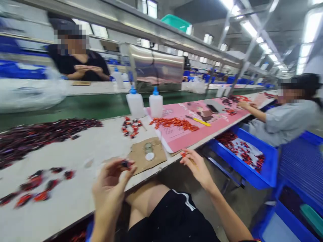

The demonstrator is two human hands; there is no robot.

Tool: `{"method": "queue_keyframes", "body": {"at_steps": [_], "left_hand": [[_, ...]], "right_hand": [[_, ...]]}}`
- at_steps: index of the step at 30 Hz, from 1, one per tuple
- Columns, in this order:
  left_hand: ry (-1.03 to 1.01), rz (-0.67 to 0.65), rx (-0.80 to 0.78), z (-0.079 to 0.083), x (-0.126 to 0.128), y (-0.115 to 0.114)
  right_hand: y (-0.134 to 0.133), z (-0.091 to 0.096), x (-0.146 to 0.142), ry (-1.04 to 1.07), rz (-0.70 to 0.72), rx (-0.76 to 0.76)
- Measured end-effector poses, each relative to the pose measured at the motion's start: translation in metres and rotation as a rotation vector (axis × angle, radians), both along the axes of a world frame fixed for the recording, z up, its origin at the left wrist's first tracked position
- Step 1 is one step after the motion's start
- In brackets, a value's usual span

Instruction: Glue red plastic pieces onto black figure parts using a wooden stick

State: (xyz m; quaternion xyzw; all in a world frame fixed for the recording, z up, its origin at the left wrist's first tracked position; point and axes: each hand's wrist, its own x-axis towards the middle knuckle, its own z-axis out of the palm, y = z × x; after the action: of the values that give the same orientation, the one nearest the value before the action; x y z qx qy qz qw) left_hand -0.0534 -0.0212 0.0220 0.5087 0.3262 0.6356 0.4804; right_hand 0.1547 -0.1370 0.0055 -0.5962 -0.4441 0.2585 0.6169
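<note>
My left hand [112, 183] is closed in a pinch on a small dark piece [125, 163], held above the table's front edge. Farther right, my right hand [195, 166] pinches a small orange-red piece [183, 154] between thumb and fingertips. Between the hands lies a cardboard sheet [137, 158] with a round white disc [149, 156] and a greenish blob on it. Behind the cardboard are a small group of red-and-black pieces [132, 127] and a row of orange pieces [176, 123]. Several red-and-black pieces [35, 181] are scattered at the left. Blur hides the pieces' exact kind.
A heap of dark pieces [50, 136] spreads along the left. Two white bottles [155, 105] with blue caps stand behind. A yellow cutter [202, 121] lies on a pink poster [181, 139]. A blue bin [270, 168] is at right. Co-workers sit opposite and at right.
</note>
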Motion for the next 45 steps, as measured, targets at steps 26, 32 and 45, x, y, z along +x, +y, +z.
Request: {"method": "queue_keyframes", "body": {"at_steps": [26, 32, 45], "left_hand": [[0.532, -0.029, 0.406, -0.024, 0.020, 0.051], [0.573, -0.092, 0.503, -0.017, 0.018, 0.050], [0.411, -0.200, 0.336, -0.015, 0.017, 0.031]], "right_hand": [[0.120, 0.006, -0.030, -0.407, 0.499, 0.000], [0.122, 0.002, -0.033, -0.445, 0.429, 0.032], [0.111, -0.013, -0.038, -0.529, 0.372, 0.167]]}}
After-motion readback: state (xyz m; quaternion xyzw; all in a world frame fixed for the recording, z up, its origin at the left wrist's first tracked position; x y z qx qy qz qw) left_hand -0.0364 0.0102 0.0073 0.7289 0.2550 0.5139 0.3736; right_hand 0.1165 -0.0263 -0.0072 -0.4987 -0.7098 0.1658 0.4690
